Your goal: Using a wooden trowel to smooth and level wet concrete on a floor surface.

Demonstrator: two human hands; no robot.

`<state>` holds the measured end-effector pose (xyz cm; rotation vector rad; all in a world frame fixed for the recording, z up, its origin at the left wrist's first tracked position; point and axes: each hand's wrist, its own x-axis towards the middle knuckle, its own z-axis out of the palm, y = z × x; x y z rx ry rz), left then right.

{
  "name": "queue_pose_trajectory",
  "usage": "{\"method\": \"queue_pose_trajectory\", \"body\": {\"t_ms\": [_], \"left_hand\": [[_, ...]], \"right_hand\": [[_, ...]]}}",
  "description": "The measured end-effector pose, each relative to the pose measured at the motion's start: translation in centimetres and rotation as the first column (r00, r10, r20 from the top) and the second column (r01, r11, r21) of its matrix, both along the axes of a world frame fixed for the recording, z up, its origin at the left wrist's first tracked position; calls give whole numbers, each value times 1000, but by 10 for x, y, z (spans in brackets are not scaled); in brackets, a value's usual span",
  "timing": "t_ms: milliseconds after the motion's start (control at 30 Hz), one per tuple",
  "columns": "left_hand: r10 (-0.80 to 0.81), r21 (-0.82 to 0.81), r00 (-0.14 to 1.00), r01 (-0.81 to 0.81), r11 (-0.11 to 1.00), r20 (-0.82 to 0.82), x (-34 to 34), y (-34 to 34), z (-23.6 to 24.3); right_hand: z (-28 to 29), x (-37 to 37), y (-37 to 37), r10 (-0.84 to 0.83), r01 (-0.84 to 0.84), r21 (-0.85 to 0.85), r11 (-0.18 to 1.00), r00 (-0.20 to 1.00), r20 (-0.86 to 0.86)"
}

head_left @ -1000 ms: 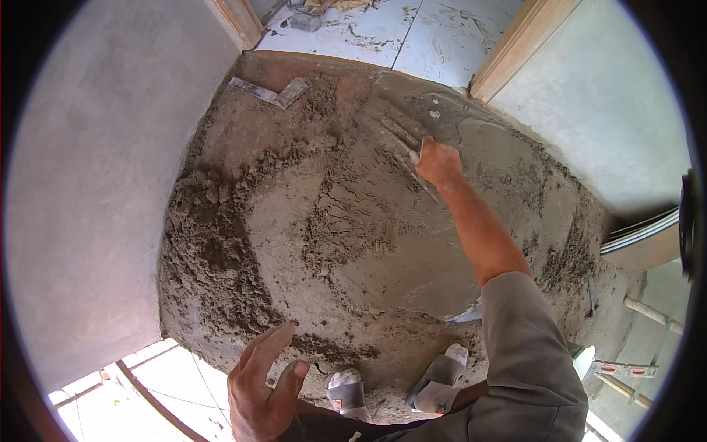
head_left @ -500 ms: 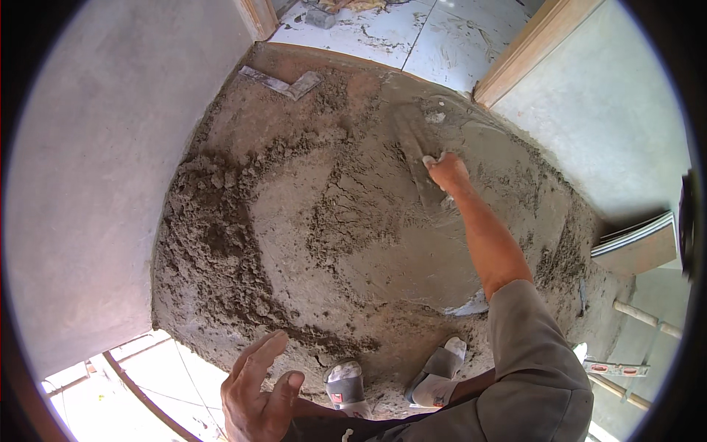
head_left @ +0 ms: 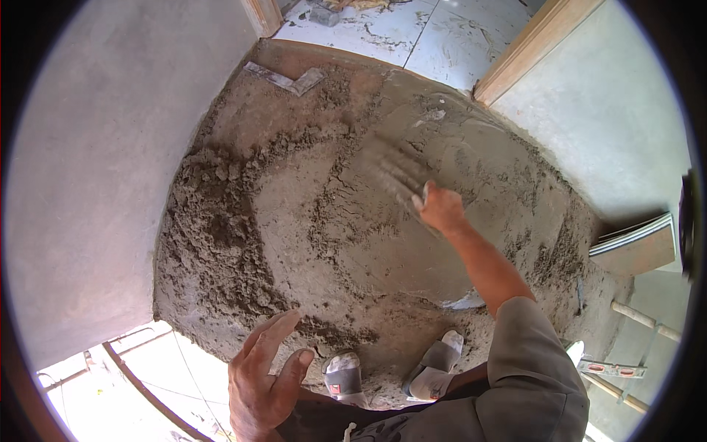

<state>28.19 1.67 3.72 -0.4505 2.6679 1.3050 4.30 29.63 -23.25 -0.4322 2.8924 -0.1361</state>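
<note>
My right hand (head_left: 442, 210) is closed around the grip of a long flat trowel (head_left: 394, 168), smeared with grey mortar and blurred by motion. Its blade lies on the wet mortar (head_left: 353, 254) that covers the floor, slanting toward the upper left. The grip is mostly hidden by my fingers. At the lower left, my left hand (head_left: 265, 376) hangs in the air above the floor, fingers stretched out and thumb apart, with nothing in it. Beyond it, loose crumbly mortar (head_left: 210, 228) is heaped along the left wall.
An L-shaped, mortar-stained piece (head_left: 298, 81) lies near the far doorway, where white tiles (head_left: 361, 33) begin beyond a wooden frame (head_left: 530, 55). Stacked tiles (head_left: 637, 247) lean by the right wall. A spirit level (head_left: 611, 369) is at the lower right. My slippered feet (head_left: 344, 376) stand on the near edge.
My right hand has drawn slightly nearer, and the trowel's blade has swung left across the mortar. My left hand stays raised with its fingers spread, shifted slightly right.
</note>
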Motion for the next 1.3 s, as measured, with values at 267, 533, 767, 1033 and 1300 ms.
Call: {"method": "queue_pose_trajectory", "body": {"t_ms": [267, 533, 767, 1033, 1300], "left_hand": [[155, 12, 988, -155, 988, -12, 6, -23, 3], [523, 204, 831, -488, 849, -189, 34, -63, 4], [671, 447, 722, -551, 705, -168, 50, -74, 1], [638, 416, 753, -535, 735, -159, 46, -71, 4], [607, 416, 775, -501, 759, -175, 32, -52, 9]], "right_hand": [[-11, 41, 41, -631, 607, 173, 776, 747, 211], [51, 198, -23, 5, -14, 45, 999, 983, 182], [53, 226, -28, 484, -540, 29, 841, 775, 406], [7, 257, -153, 473, -420, -219, 881, 753, 457], [21, 227, -101, 372, -257, -282, 924, 771, 517]]}}
